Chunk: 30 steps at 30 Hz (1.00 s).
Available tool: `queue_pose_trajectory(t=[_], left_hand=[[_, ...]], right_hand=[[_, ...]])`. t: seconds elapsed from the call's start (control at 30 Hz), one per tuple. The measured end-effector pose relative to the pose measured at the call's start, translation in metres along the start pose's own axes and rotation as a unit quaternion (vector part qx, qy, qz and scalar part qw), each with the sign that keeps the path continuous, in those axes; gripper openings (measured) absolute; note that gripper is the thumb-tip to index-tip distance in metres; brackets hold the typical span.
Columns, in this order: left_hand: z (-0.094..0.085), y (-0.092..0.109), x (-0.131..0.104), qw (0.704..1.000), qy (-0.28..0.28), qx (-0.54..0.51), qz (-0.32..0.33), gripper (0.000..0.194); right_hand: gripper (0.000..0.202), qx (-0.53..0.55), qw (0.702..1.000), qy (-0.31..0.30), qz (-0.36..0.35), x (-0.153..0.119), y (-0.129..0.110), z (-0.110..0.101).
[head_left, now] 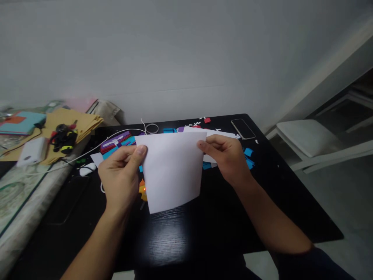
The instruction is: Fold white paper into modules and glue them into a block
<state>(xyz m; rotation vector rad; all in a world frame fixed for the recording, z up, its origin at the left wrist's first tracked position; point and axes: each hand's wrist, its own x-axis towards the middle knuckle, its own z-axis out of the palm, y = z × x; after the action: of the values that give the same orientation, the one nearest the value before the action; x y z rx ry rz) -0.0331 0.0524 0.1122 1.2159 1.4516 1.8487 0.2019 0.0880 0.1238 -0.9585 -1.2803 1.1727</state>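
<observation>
- White paper sheet (176, 171): held up over the black table (291, 210), blank on the visible side, lower edge slightly curved. Landmark for all places below.
- Left hand (121, 175): at the sheet's upper left corner; thumb flat on the near face, fingers curled behind, pinched together with only the paper between.
- Right hand (230, 155): at the sheet's upper right corner; same pinch, thumb in front, no gap seen beyond the paper's thickness.
- Left of the sheet, behind the left hand: purple paper pieces (124, 136) in a bundle, with a white cable (116, 134) running past.
- Just beside the sheet's left edge, low: orange object (142, 191) with a small red light; partly hidden, type unclear.
- Beyond the sheet's top edge: grey ring (152, 128), white paper scraps (196, 124), red paper piece (207, 120).
- Right of the sheet, past the right hand: blue paper pieces (249, 157); farther back, a smartphone (243, 129) lying flat.
- Well left of the sheet: tan envelopes (84, 116) in a pile.
- Well right of the sheet: white seat (304, 136).
</observation>
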Motion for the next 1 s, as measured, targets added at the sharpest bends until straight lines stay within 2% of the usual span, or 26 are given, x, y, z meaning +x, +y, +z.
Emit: queue_pose_trajectory(t=[0.07, 0.13, 0.27, 0.33, 0.4, 0.5, 0.6, 0.7, 0.83, 1.0], left_hand=[[-0.011, 0.0, -0.009, 0.998, -0.034, -0.01, -0.045, 0.019], [-0.025, 0.002, -0.017, 0.99, -0.101, -0.01, -0.093, 0.021], [-0.049, 0.017, -0.029, 0.954, -0.27, 0.033, -0.128, 0.023], [-0.05, 0.026, -0.036, 0.928, -0.345, 0.053, -0.132, 0.03], [-0.043, 0.029, -0.047, 0.907, -0.391, 0.084, -0.132, 0.03], [-0.029, 0.021, -0.066, 0.875, -0.446, 0.14, -0.124, 0.022], [-0.023, 0.001, -0.082, 0.881, -0.431, 0.159, -0.113, 0.032], [-0.029, -0.021, -0.091, 0.894, -0.397, 0.168, -0.119, 0.035], [-0.045, -0.048, -0.099, 0.909, -0.347, 0.189, -0.131, 0.04], [-0.056, -0.068, -0.113, 0.906, -0.331, 0.237, -0.117, 0.041]], right_hand=[[0.021, -0.032, 0.999, -0.011, 0.001, -0.004, -0.004, -0.004], [0.022, -0.059, 0.997, -0.043, 0.007, -0.008, -0.008, -0.01], [0.02, -0.126, 0.976, -0.169, 0.054, -0.018, -0.016, -0.019], [0.017, -0.185, 0.941, -0.268, 0.089, -0.024, -0.019, -0.016], [0.015, -0.237, 0.896, -0.36, 0.108, -0.031, -0.018, -0.007], [0.023, -0.271, 0.852, -0.436, 0.106, -0.038, -0.009, 0.008], [0.029, -0.294, 0.824, -0.474, 0.099, -0.041, 0.009, 0.015], [0.026, -0.289, 0.823, -0.474, 0.117, -0.042, 0.028, 0.01], [0.026, -0.29, 0.819, -0.471, 0.151, -0.043, 0.05, -0.011], [0.025, -0.334, 0.808, -0.456, 0.168, -0.049, 0.063, -0.046]])
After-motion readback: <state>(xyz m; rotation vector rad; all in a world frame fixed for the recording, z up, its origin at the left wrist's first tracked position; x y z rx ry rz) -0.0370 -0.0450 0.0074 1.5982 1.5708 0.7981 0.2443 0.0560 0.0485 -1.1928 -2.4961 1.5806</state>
